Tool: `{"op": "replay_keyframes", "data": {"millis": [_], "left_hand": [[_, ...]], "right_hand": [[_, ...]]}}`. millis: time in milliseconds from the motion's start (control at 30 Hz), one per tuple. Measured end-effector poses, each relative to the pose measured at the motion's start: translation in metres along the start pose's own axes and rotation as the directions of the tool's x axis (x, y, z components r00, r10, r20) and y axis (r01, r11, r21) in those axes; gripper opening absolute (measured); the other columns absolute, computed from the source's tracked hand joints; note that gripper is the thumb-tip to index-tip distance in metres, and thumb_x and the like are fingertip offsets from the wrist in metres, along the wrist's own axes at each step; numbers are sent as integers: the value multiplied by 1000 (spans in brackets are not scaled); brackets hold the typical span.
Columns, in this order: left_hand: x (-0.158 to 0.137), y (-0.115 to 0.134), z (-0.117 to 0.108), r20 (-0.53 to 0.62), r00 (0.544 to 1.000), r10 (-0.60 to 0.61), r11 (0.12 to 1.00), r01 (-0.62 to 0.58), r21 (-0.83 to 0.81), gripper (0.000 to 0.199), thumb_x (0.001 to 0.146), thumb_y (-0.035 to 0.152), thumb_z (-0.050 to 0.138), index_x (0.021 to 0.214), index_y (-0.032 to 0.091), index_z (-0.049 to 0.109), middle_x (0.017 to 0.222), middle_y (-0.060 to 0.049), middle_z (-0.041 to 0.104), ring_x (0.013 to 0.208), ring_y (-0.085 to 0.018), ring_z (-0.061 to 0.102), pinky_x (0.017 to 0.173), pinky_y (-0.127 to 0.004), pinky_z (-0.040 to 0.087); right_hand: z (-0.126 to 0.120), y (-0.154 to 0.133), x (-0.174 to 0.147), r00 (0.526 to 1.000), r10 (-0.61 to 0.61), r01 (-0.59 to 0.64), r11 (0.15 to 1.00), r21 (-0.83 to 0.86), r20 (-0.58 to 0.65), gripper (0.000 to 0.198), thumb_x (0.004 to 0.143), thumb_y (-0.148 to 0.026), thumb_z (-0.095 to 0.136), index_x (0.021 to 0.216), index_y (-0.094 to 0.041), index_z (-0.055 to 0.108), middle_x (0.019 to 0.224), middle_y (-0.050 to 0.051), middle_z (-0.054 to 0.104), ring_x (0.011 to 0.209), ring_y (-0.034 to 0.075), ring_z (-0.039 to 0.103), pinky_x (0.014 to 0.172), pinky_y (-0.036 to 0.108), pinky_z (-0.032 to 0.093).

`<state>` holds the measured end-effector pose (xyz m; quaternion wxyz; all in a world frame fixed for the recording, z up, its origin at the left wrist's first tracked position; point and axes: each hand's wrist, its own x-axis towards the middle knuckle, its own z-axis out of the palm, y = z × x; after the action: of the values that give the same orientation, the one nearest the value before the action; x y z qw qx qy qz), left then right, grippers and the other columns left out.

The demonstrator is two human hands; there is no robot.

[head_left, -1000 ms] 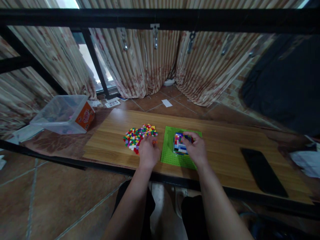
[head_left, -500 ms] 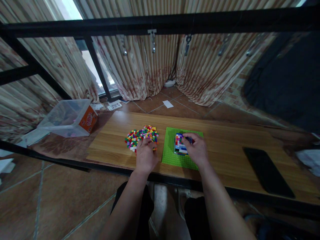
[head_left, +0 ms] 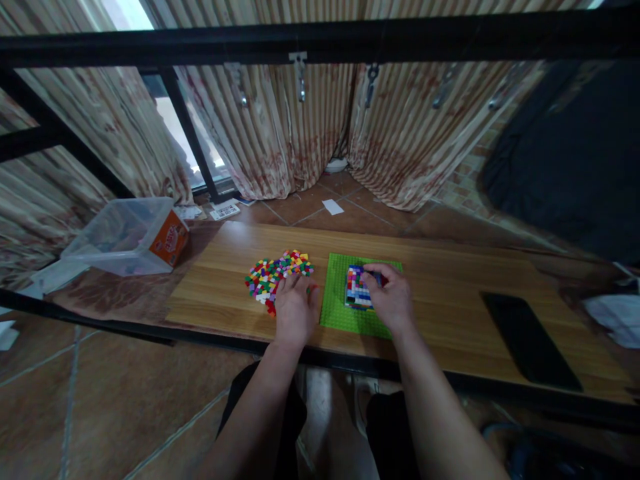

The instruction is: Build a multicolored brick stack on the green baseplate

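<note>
A heap of small coloured bricks (head_left: pixel 273 273) lies on the wooden table (head_left: pixel 450 287). My left hand (head_left: pixel 296 308) rests at the heap's near right edge, fingers curled among the bricks; whether it grips one I cannot tell. To the right is a green baseplate (head_left: pixel 336 313) carrying a block of stacked multicoloured bricks (head_left: pixel 356 291). My right hand (head_left: pixel 391 295) lies on the right side of that block, fingertips pressing a dark blue piece on its top.
A clear plastic tub (head_left: pixel 125 235) with an orange label stands on the left end of the bench. A black phone (head_left: pixel 527 340) lies flat on the table at the right. A black metal frame (head_left: pixel 320 40) crosses overhead. Curtains hang behind.
Both hands stay about where they were. The left hand has shifted slightly along the heap's edge; the right keeps pressing on the block. The view has swayed a little.
</note>
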<state>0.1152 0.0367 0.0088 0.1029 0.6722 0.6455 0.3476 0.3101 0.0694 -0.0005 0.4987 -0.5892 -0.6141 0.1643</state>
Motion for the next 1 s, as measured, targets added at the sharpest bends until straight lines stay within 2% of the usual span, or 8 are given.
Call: {"op": "replay_keyframes", "data": {"millis": [67, 167, 233, 333, 533, 700, 867, 1000], "left_hand": [[1, 4, 6, 35, 999, -39, 957, 47, -286, 13, 89, 20, 54, 90, 16, 65, 89, -7, 67, 83, -21, 63, 79, -36, 51], [2, 12, 15, 168, 980, -104, 751, 188, -633, 11, 88, 22, 55, 93, 17, 62, 80, -3, 66, 69, -16, 65, 64, -28, 52], [2, 19, 20, 224, 968, -117, 626, 247, -740, 11, 85, 20, 57, 94, 16, 61, 79, -2, 66, 69, -15, 66, 63, -26, 53], [2, 28, 22, 227, 969, -92, 552, 240, -799, 12, 83, 16, 58, 95, 16, 61, 81, -3, 66, 71, -13, 66, 65, -25, 54], [-1, 37, 24, 179, 978, -111, 517, 210, -829, 15, 83, 13, 57, 98, 16, 58, 83, -3, 65, 76, -13, 66, 67, -24, 54], [-2, 37, 32, 160, 971, -176, 539, 231, -810, 19, 80, 10, 59, 98, 16, 58, 85, -3, 66, 75, -14, 67, 70, -26, 55], [-1, 39, 39, 173, 946, -273, 567, 303, -766, 18, 81, 11, 58, 99, 14, 60, 84, -5, 67, 71, -14, 66, 67, -26, 54], [1, 38, 42, 222, 926, -305, 617, 370, -695, 27, 83, 10, 54, 109, 14, 61, 84, -5, 68, 66, -14, 66, 65, -27, 54]], "right_hand": [[-1, -6, -1, 999, -38, 39, 998, 44, -34, 18, 85, -31, 59, 89, -21, 73, 89, 6, 70, 89, 23, 62, 85, 40, 46], [-2, -18, -5, 994, -105, 102, 983, 151, 11, 18, 88, -33, 58, 89, -22, 73, 89, 5, 70, 88, 21, 63, 81, 36, 48], [0, -24, -8, 984, -139, 113, 969, 220, 109, 18, 89, -33, 58, 94, -23, 73, 93, 5, 70, 89, 20, 64, 78, 34, 50], [3, -29, -12, 957, -179, 118, 959, 256, 227, 18, 90, -32, 58, 99, -25, 72, 98, 5, 70, 94, 20, 65, 84, 35, 50], [5, -25, -13, 953, -160, 90, 960, 266, 257, 17, 90, -30, 58, 95, -25, 73, 94, 5, 70, 96, 20, 64, 88, 37, 48], [3, -28, -14, 955, -137, 78, 972, 223, 264, 15, 90, -27, 57, 90, -24, 72, 87, 3, 68, 85, 19, 63, 80, 35, 48], [5, -32, -17, 960, -189, 163, 977, 137, 207, 15, 90, -25, 57, 88, -24, 72, 90, 4, 69, 90, 20, 63, 84, 35, 48], [2, -26, -12, 976, -183, 178, 983, 46, 115, 18, 91, -29, 55, 91, -24, 72, 91, 5, 69, 89, 21, 63, 82, 36, 49]]}}
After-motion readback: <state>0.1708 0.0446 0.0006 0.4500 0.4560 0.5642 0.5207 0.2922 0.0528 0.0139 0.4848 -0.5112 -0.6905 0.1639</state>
